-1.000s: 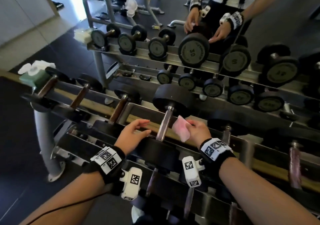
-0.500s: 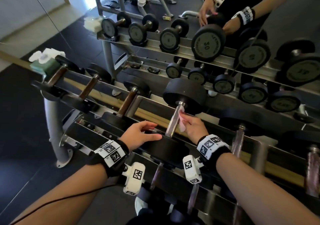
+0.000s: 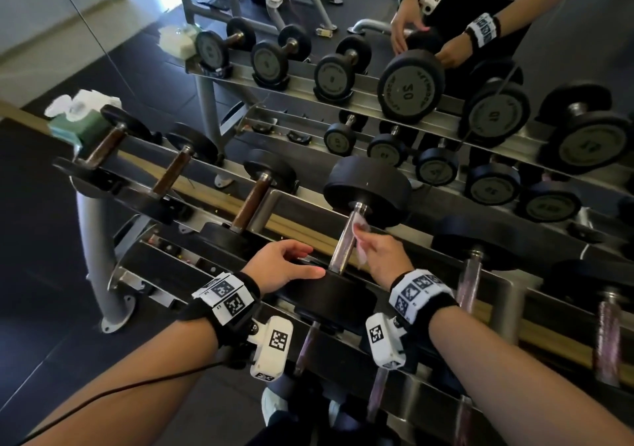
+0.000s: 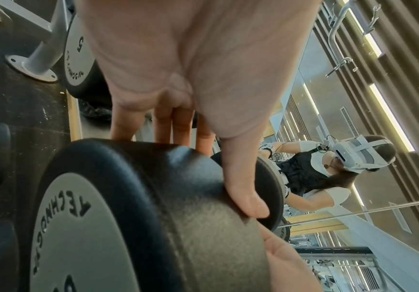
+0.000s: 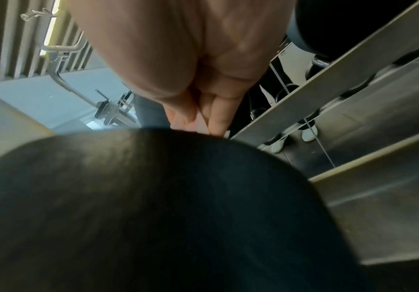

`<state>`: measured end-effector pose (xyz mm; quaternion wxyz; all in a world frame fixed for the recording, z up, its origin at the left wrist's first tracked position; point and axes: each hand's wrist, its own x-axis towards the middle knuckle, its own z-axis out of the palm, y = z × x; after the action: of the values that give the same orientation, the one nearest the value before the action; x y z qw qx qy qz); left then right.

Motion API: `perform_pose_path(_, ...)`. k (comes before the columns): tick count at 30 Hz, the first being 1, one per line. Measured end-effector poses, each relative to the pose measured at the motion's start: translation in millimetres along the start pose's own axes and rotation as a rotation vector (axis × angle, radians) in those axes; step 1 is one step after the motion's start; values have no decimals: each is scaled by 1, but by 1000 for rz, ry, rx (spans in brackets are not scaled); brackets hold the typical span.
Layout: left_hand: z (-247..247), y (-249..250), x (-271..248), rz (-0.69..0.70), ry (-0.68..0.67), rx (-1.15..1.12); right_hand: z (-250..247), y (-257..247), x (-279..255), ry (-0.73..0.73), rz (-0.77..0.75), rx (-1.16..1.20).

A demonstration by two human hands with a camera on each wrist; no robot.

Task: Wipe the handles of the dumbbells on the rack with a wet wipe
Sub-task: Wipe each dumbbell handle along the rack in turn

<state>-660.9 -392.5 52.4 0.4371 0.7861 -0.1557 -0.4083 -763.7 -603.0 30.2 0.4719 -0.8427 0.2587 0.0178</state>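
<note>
A large black dumbbell lies on the rack's top tier, its steel handle (image 3: pixel 348 238) running from the far head (image 3: pixel 368 188) down to the near head (image 3: pixel 329 296). My right hand (image 3: pixel 380 255) pinches a pale pink wet wipe (image 3: pixel 361 228) against the right side of that handle, near its far end. My left hand (image 3: pixel 286 267) rests with straight fingers on the near head's top edge (image 4: pixel 168 197), thumb laid across it. In the right wrist view the near head (image 5: pixel 153 207) fills the frame and hides the wipe.
Three smaller brown-handled dumbbells (image 3: pixel 248 205) sit to the left on the same tier. A green wipe pack (image 3: pixel 79 126) stands at the rack's left end. More dumbbells (image 3: pixel 473 274) lie to the right. A mirror behind repeats the rack (image 3: pixel 343 78) and the person.
My right hand has brought the wipe from beside the handle onto it and up towards the far head. My left hand has settled on the near head.
</note>
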Motion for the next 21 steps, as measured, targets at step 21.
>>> perform_pose_path(21,29,2,-29,50,210,-102,-10,3,-1,-157,-149,-176)
